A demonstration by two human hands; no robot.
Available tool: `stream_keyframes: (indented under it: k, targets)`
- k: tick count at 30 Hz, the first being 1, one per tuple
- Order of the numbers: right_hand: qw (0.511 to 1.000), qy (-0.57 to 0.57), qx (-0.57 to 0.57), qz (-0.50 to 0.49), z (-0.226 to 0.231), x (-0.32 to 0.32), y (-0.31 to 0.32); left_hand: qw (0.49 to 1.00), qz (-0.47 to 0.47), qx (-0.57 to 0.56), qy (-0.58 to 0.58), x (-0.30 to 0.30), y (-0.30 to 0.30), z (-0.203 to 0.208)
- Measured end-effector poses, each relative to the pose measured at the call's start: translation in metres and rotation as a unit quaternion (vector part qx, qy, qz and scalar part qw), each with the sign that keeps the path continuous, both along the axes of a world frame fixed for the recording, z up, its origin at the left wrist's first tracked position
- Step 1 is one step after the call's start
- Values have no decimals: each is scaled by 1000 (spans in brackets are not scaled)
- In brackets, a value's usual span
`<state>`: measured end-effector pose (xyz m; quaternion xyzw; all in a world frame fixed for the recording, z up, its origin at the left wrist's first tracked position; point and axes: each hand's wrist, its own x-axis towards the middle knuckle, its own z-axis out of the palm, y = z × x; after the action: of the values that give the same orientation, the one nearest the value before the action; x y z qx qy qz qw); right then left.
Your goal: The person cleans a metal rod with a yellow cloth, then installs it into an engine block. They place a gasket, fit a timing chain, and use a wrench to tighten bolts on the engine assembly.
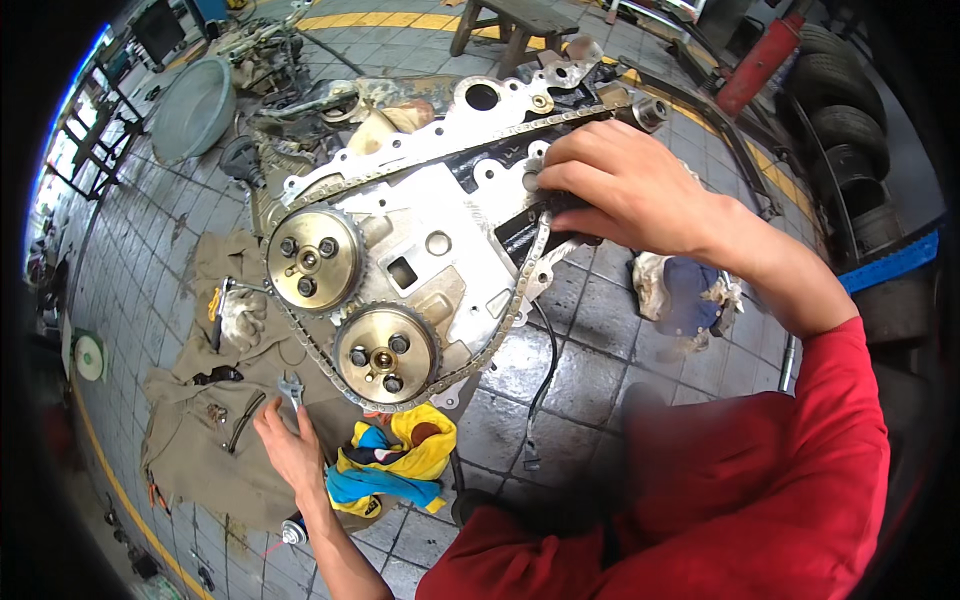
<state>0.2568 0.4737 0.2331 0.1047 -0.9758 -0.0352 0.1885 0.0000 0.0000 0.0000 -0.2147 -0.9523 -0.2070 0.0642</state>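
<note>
- Setting: a workshop floor (pixel 590 330) of wet grey tiles, with a yellow line at 12 o'clock and stacked tyres (pixel 845 100) at 2 o'clock.
- Centre: an engine (pixel 430 240) lies on the floor, its chain (pixel 515 300) looped around two toothed wheels, the upper (pixel 313 260) and the lower (pixel 386 353).
- Your right hand (pixel 625 185), at 1 o'clock, is closed over a dark part against the chain on the engine's right edge.
- Your left hand (pixel 290 445), at 7 o'clock, rests on a brown cloth (pixel 200 440), fingers loosely open, touching a small wrench (pixel 290 386); whether it grips it cannot be told.
- A yellow-and-blue rag (pixel 395 460) lies just beside that hand.
</note>
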Motion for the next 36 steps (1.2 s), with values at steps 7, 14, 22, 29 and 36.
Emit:
stream_keyframes:
  k: [7, 14, 22, 29, 36]
  targets:
    - [999, 4, -34, 31, -10, 16, 11, 998, -45, 32, -31, 30, 28, 23]
    - [998, 5, -29, 47, -12, 25, 18, 996, -45, 21, -74, 56, 30, 1]
    - [999, 5, -26, 33, -8, 25, 5, 986, -85, 146, -12, 59, 60, 35]
    - [999, -16, -18, 42, -5, 13, -17, 986, -77, 149, 17, 65, 29, 13]
    - [984, -58, -123, 114, -1, 46, -77, 972, -152, 163, -74, 125, 13, -25]
